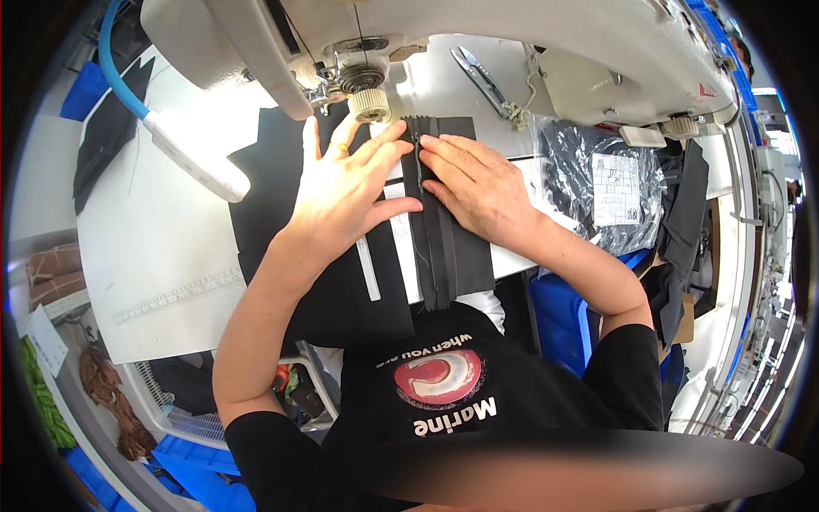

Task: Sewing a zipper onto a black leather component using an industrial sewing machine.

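From the near edge of the counter [171, 264], a black zipper [430, 239] runs straight away from the person along black fabric [341, 299]. Farther in, the left hand [341, 192] rests with fingers spread and empty, its thumb at the zipper, while the right hand [485, 188] lays extended, uncurled fingers on the zipper's right side; a clear plastic bag [572, 162] lies toward the right edge. Beyond are the sewing machine [486, 24] and metal snips [482, 78].
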Demonstrator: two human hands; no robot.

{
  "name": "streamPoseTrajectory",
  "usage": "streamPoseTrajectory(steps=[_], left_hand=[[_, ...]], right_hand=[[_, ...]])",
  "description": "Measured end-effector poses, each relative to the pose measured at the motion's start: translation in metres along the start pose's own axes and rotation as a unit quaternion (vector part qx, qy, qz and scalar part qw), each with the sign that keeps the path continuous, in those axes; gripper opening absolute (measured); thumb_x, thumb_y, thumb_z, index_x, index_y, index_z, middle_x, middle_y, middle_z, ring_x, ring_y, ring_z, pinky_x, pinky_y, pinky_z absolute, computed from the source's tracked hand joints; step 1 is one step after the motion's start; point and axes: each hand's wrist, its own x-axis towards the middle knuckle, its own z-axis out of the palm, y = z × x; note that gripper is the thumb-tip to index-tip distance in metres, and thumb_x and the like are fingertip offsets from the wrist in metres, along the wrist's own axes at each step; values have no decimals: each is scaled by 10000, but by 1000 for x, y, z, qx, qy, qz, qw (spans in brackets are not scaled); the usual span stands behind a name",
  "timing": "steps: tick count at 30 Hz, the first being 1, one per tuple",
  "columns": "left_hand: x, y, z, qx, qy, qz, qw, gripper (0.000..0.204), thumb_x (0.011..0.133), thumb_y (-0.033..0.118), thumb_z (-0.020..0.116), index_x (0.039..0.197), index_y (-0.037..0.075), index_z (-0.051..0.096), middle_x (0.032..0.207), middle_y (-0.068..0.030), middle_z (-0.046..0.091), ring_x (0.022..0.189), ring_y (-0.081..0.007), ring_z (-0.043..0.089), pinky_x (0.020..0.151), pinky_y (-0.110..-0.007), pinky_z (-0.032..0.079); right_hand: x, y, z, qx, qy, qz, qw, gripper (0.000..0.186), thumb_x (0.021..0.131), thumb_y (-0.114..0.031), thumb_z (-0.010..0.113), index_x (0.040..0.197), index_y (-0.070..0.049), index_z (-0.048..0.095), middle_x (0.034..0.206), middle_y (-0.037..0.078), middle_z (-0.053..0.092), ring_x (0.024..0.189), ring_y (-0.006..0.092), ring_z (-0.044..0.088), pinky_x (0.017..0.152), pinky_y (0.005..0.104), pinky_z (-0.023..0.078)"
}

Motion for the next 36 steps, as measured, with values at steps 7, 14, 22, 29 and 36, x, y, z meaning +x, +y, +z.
streamPoseTrajectory(steps=[7,14,22,29,36], left_hand=[[-81,43,-32,-29,41,8,999,554,726,395,750,1167,80,635,1246,-51,609,1259,-262,478,1072,-617,217],[-153,80,-10,179,11,11,984,531,771,208,715,1286,171,593,1363,-110,543,1253,-258,491,1033,-490,352],[-120,64,-66,-170,135,-73,973,436,574,-11,604,999,-34,699,1049,-152,701,874,-268,654,776,-331,521],[-114,60,-76,-154,145,-8,977,502,536,-74,566,1021,-45,690,1073,-153,691,893,-265,645,743,-330,529],[-135,68,-38,-179,142,-52,972,472,578,-79,612,1043,-32,684,1104,-130,668,897,-244,626,737,-322,506]], right_hand=[[6,-2,-4,-1,15,-7,1000,314,797,-179,717,1070,-43,646,1170,73,632,1053,235,607,856,329,526],[1,4,2,-3,29,-18,999,302,797,-181,717,1067,-62,654,1157,50,644,1039,224,608,835,322,537],[10,-16,-2,1,29,-27,999,283,803,-193,710,1045,-56,662,1155,52,649,1033,240,604,829,329,533],[28,-47,19,19,-16,-71,997,320,790,-184,690,1060,-20,639,1138,94,631,1066,267,586,844,361,511],[37,-36,25,-1,-15,-70,997,319,778,-157,692,1076,-54,645,1126,74,641,1067,251,599,804,355,527]])
